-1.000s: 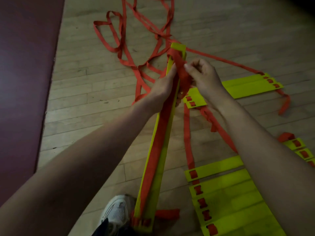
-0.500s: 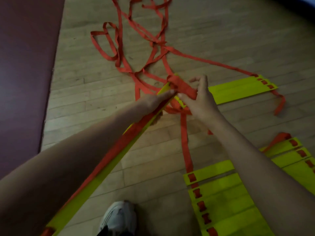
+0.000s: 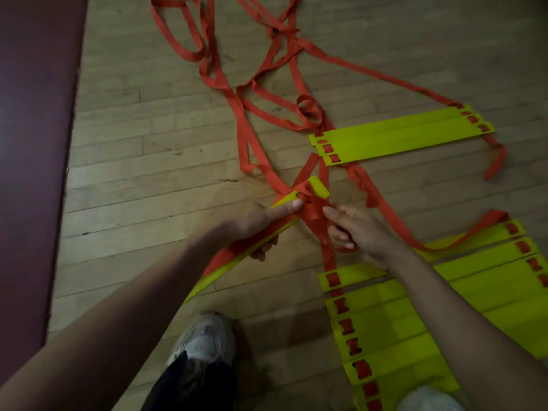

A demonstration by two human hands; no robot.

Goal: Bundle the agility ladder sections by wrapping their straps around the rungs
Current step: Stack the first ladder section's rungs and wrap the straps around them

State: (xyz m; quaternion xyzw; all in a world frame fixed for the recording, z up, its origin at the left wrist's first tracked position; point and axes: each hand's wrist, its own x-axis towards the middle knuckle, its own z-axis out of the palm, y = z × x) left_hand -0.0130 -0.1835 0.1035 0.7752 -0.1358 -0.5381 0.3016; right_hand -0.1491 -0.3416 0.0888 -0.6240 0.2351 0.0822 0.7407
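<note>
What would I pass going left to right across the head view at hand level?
Maroon mat, wooden floor, left hand holding the rung bundle, right hand gripping the orange strap, flat yellow rungs.

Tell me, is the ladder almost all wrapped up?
Not yet. Done: rungs are gathered in a far stack and a near stack. In hand: the left hand grips one rung bundle while the right hand holds red strap wound round its end. Still to do: both stacks and the loose straps lie unwrapped.
</note>
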